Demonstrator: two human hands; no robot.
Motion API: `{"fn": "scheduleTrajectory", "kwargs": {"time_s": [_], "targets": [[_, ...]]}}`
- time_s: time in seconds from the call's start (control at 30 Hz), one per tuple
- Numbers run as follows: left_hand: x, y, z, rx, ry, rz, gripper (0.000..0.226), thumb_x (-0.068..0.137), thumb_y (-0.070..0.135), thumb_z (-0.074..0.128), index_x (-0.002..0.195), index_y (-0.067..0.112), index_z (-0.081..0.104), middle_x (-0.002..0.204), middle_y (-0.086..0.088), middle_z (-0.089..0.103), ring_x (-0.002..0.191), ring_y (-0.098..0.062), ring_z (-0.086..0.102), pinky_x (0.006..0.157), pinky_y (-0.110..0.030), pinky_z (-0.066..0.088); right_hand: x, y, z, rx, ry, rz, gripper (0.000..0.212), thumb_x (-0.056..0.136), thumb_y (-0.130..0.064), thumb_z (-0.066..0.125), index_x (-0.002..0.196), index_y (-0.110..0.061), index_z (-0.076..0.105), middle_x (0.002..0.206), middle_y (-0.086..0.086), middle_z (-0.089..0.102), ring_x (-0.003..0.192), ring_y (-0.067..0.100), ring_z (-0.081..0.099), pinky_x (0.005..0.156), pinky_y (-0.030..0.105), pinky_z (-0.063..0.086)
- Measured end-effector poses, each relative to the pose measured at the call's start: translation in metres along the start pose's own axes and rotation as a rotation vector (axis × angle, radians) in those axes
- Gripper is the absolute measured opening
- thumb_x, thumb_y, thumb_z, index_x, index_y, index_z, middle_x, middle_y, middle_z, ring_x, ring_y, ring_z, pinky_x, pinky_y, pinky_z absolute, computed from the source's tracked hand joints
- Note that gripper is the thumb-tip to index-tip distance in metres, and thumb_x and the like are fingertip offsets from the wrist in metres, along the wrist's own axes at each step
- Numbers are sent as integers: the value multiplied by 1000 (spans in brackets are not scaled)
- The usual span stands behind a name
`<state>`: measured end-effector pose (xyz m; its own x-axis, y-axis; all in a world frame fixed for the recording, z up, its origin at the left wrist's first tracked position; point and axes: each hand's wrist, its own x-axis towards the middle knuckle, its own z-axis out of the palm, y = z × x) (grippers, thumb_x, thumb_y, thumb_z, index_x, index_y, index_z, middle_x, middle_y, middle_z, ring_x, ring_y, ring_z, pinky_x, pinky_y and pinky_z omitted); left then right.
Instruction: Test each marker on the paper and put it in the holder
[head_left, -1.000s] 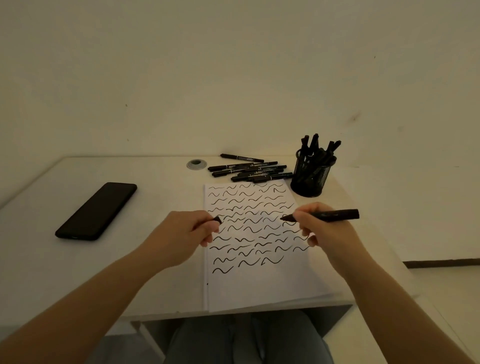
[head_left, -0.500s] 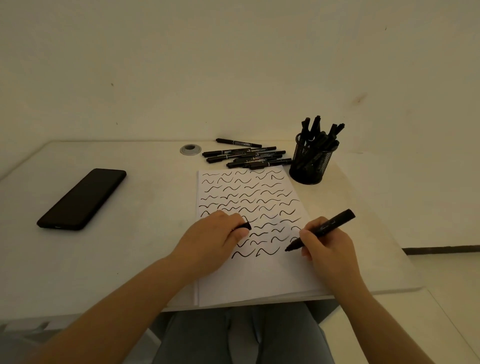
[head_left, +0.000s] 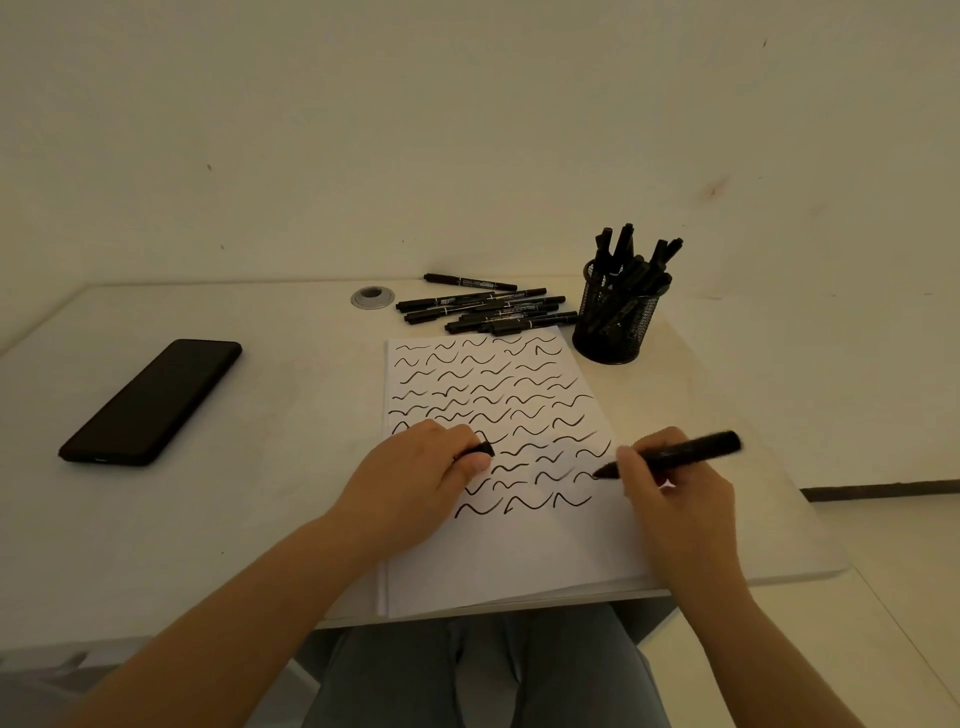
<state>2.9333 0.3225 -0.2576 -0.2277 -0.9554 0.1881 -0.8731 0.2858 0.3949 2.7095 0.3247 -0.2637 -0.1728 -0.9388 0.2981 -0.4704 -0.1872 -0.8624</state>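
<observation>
A slim black plastic marker (head_left: 680, 453), uncapped, is held in the right hand (head_left: 675, 499) over the right side of a white sheet of paper (head_left: 519, 561). This is the only view, from the head camera looking down. The fingers are clamped round the barrel near the tip, as for writing, and the tip sits at or just above the paper beside the last wavy strokes; contact cannot be confirmed, as the marker is slightly blurred. The left hand (head_left: 415, 483) rests on the paper with its fingers curled round the marker's small black cap (head_left: 482, 450).

The paper lies on a pale worktop (head_left: 291, 426) and is covered in rows of black squiggles. At the far right stands a black mesh cylindrical holder (head_left: 613, 322) crowded with markers. Left of it lies a loose pile of black markers (head_left: 488, 309). A black phone (head_left: 150, 402) lies at the far left.

The marker looks light, stiff and smooth, so a fingertip grip at mid-barrel should do for lifting it. Recapping probably needs a firm push. The holder is full, so sliding it in may need a gap.
</observation>
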Motion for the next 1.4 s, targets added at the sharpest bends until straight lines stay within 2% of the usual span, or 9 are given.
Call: {"fn": "scheduleTrajectory", "kwargs": {"time_s": [0.1, 0.23, 0.4, 0.67, 0.83, 1.03, 1.17, 1.3, 1.4], "targets": [[-4, 6, 1, -11, 61, 36, 24, 93, 41, 39, 100, 24, 55, 81, 12, 46, 77, -8, 42, 67, -22, 32, 0, -6, -7, 196, 75, 69, 13, 86, -17, 58, 76, -25, 57, 59, -3, 60, 53, 0, 56, 51, 6, 43], [-8, 19, 2, -25, 99, 82, 32, 90, 47, 38, 105, 26, 57, 89, 14, 53, 80, -4, 44, 69, -16, 33, -3, -18, -8, 389, -68, 168, 9, 85, -17, 58, 78, -18, 62, 49, -4, 57, 44, 3, 51, 44, 13, 43], [-12, 32, -2, -70, 136, 122, 46, 87, 57, 29, 102, 26, 59, 86, 14, 60, 74, -2, 47, 66, -16, 37, -7, -29, 0, 681, -142, 287, 26, 89, -17, 50, 69, -20, 67, 48, 1, 54, 41, 11, 47, 37, 19, 39], [-15, 41, -2, -39, 98, 120, 31, 88, 50, 38, 100, 28, 56, 79, 17, 49, 71, -5, 48, 67, -21, 42, -12, -31, 13, 710, -211, 314, 25, 88, -17, 52, 67, -19, 66, 46, 3, 53, 40, 12, 46, 37, 20, 39], [-16, 51, -9, -12, 169, 213, 29, 87, 43, 44, 91, 21, 63, 70, 9, 60, 61, -3, 44, 54, -23, 43, -10, -38, 14, 728, -262, 299, 37, 86, -21, 52, 50, -21, 62, 38, -1, 46, 35, 11, 40, 38, 20, 36], [-8, 63, -19, 19, 205, 233, 36, 89, 42, 40, 85, 17, 65, 62, 6, 58, 54, -8, 46, 50, -23, 39, 1, -55, 22, 865, -139, 366, 44, 86, -10, 45, 42, -15, 53, 34, 0, 37, 29, 11, 30, 40, 21, 27], [-4, 63, -26, -17, 107, 191, 32, 93, 40, 36, 91, 20, 61, 67, 13, 48, 60, -10, 47, 59, -24, 40, 3, -60, 24, 944, -107, 327, 42, 84, -6, 43, 43, -15, 50, 40, 0, 41, 31, 10, 32, 38, 19, 29], [-3, 61, -31, -160, -10, 160, 22, 93, 38, 38, 75, 34, 49, 56, 16, 46, 56, -6, 48, 57, -22, 40, 4, -57, 26, 925, -128, 290, 46, 84, -5, 42, 41, -21, 50, 40, -4, 43, 38, 7, 38, 37, 17, 33], [-4, 62, -29, -280, -65, 115, 25, 91, 37, 39, 67, 39, 47, 54, 15, 49, 53, -4, 49, 57, -24, 44, 6, -55, 27, 909, -163, 243, 36, 77, -13, 47, 42, -21, 49, 40, -5, 42, 38, 7, 37, 38, 16, 33]]}}
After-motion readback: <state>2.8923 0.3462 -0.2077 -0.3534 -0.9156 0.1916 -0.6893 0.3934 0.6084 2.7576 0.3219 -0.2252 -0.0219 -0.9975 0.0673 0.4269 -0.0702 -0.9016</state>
